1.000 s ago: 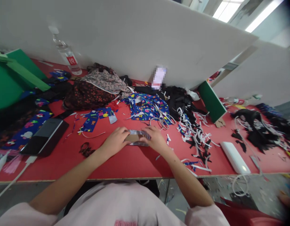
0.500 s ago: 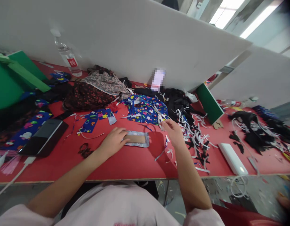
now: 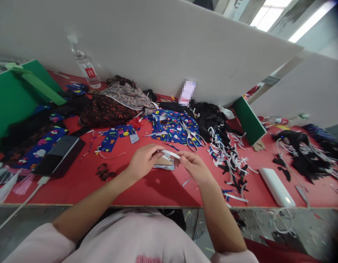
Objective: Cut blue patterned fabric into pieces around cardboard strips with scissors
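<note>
A narrow white strip [image 3: 170, 153] is stretched in a slight arc between my two hands, above the red table. My left hand [image 3: 143, 160] pinches its left end between thumb and fingers. At the other end, my right hand [image 3: 195, 166] has thumb and fingers closed on it. Beneath the strip lies a pale patterned packet [image 3: 170, 167] with a piece of brown cardboard [image 3: 162, 161] on it, partly covered by my left fingers. Scissors [image 3: 193, 137] with white handles rest on blue printed fabric [image 3: 171, 126], just beyond my right hand.
Dark floral fabric [image 3: 108, 109] is heaped at the back left, near a water bottle [image 3: 88, 69]. A black device [image 3: 57, 155] with a white cable lies left. White and black scraps [image 3: 232, 157] are piled right, before a white power bank [image 3: 277, 187]. A phone [image 3: 187, 93] leans against the partition.
My right hand has left the scissors, which now lie on the blue fabric. My left hand has risen off the cardboard. Both hands now hold the white strip. Most loose scraps near the packet are gone.
</note>
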A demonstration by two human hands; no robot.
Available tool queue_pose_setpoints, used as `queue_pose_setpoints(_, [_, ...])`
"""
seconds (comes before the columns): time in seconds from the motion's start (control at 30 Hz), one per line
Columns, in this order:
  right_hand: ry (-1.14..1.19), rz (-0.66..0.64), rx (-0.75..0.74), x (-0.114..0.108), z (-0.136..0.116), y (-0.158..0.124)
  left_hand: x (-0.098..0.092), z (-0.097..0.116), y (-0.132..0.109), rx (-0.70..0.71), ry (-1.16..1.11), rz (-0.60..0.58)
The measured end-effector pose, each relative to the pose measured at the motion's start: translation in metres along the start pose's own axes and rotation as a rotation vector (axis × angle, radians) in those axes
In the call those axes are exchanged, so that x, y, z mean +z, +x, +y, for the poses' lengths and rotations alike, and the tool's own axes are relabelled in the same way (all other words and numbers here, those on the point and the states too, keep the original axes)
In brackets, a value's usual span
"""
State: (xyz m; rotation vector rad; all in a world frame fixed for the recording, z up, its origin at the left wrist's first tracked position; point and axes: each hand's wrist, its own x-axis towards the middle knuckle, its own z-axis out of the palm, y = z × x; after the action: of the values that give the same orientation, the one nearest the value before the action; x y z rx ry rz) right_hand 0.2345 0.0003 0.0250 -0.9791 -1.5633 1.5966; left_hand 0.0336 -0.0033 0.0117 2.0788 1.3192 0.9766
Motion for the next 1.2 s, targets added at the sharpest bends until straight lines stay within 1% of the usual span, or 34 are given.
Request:
queue_pose_setpoints(0.1, [-0.199, 0.090, -0.026, 0.002, -0.002, -0.006, 0.000, 0.000, -0.005, -0.042, -0.071, 0.045])
queue_pose_setpoints(0.2, [-0.442, 0.220, -0.080, 0.010, -0.006, -0.009, 0.001, 0.011, -0.010, -0.062, -0.092, 0.181])
queue_pose_setpoints(0.27, [-0.548, 0.274, -0.113, 0.016, -0.007, -0.011, 0.002, 0.019, -0.013, -0.076, -0.066, 0.245])
queue_pose_setpoints(0.37, [-0.638, 0.282, -0.164, 0.022, -0.006, -0.012, 0.006, 0.028, -0.016, -0.114, -0.073, 0.270])
queue_pose_setpoints(0.53, [-0.809, 0.281, -0.296, 0.027, 0.001, -0.013, 0.012, 0.027, -0.017, -0.131, -0.103, 0.325])
queue_pose_setpoints(0.63, [-0.890, 0.290, -0.317, 0.029, 0.006, -0.013, 0.011, 0.025, -0.017, -0.142, -0.126, 0.316])
queue_pose_setpoints(0.77, [-0.971, 0.348, -0.319, 0.030, 0.008, -0.012, 0.011, 0.028, -0.019, -0.200, -0.173, 0.251])
queue_pose_setpoints(0.83, [-0.964, 0.386, -0.289, 0.027, 0.006, -0.012, 0.012, 0.030, -0.021, -0.181, -0.203, 0.213])
queue_pose_setpoints(0.87, [-0.945, 0.381, -0.272, 0.024, 0.003, -0.013, 0.012, 0.030, -0.021, -0.164, -0.215, 0.196])
queue_pose_setpoints(0.93, [-0.898, 0.316, -0.247, 0.017, -0.005, -0.014, 0.010, 0.026, -0.022, -0.135, -0.230, 0.148])
queue_pose_setpoints(1.0, [-0.879, 0.208, -0.195, 0.007, -0.015, -0.016, 0.004, 0.017, -0.021, -0.136, -0.234, 0.080])
queue_pose_setpoints(1.03, [-0.882, 0.150, -0.135, 0.003, -0.020, -0.017, -0.001, 0.011, -0.020, -0.144, -0.226, 0.041])
queue_pose_setpoints(1.07, [-0.888, 0.079, -0.060, -0.002, -0.025, -0.016, -0.006, 0.003, -0.019, -0.167, -0.203, 0.026])
queue_pose_setpoints(1.1, [-0.892, 0.005, 0.018, -0.005, -0.029, -0.014, -0.012, -0.005, -0.017, -0.188, -0.156, 0.020])
queue_pose_setpoints(1.13, [-0.893, -0.072, 0.086, -0.007, -0.031, -0.011, -0.017, -0.013, -0.015, -0.179, -0.084, -0.005])
queue_pose_setpoints(1.2, [-0.895, -0.207, 0.158, -0.007, -0.031, 0.001, -0.024, -0.029, -0.011, -0.074, 0.066, -0.123])
